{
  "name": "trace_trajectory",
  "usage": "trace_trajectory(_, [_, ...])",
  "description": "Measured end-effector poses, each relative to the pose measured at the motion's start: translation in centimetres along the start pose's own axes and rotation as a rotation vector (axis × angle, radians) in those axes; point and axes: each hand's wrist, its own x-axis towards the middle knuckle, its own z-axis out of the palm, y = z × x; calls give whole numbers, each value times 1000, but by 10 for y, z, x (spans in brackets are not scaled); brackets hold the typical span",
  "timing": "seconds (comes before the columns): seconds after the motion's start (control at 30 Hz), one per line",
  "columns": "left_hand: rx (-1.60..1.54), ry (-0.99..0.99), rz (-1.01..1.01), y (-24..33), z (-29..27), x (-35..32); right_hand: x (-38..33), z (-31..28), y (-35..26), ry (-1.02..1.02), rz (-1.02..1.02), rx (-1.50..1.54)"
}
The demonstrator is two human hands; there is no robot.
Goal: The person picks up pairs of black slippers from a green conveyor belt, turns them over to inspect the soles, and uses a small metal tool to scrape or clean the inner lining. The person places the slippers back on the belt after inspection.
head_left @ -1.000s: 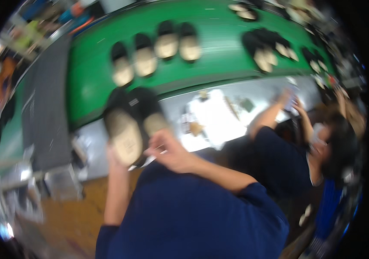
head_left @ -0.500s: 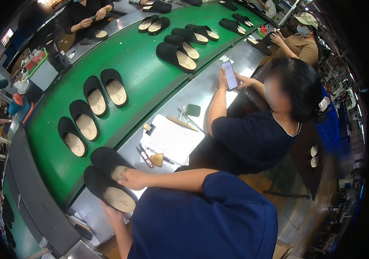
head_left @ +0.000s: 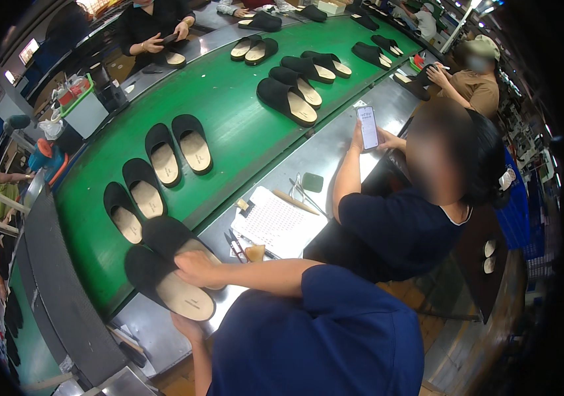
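1. At the near edge of the green conveyor belt (head_left: 229, 125), the person's right hand (head_left: 197, 269) lies across a pair of black clogs (head_left: 170, 274), fingers curled over the tan insole of the nearer one.
2. Under that same pair, the left hand (head_left: 186, 325) comes up from below, just beneath the toe end of the lower clog; how far its fingers are closed cannot be told, since the shoe and the blue sleeve hide most of it.
3. The two clogs lie side by side, soles down and insoles up, overlapping the seam between the belt and the steel work ledge (head_left: 335, 148).
4. Just beyond them on the belt sit two more black clogs (head_left: 133, 198), and further up another pair (head_left: 178, 146), all with tan insoles showing.
5. Higher along the belt three clogs (head_left: 298, 86) lie angled together, with more pairs near the far end.
6. On the ledge to the right of the held pair rests a white sheet of paper (head_left: 279, 221), with small scissors (head_left: 237, 245) touching its near corner.
7. Beside the paper a seated co-worker in dark blue holds up a phone (head_left: 367, 127).
8. Across the belt another person in black (head_left: 153, 23) handles a shoe.
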Motion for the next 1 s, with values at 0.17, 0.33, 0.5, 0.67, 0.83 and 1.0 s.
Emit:
trace_trajectory(0.17, [-77, 70, -175, -22, -2, 3, 36, -88, -55, 107, -98, 86])
trace_trajectory(0.33, [76, -68, -519, 20, -3, 16, 40, -118, -63, 230, -132, 96])
trace_trajectory(0.5, [405, -56, -402, 70, -4, 24, 23, -123, -52, 219, 53, 150])
trace_trajectory(0.67, [38, 576, 119, 130, 42, 15, -1, -108, -32, 245, 266, 175])
trace_trajectory(0.83, [-47, 148, -9, 115, 40, 12, -2, -110, -14, 323, 324, 151])
trace_trajectory(1.0, [372, -417, -382, 101, 44, 9, 28, -149, -14, 381, 245, 56])
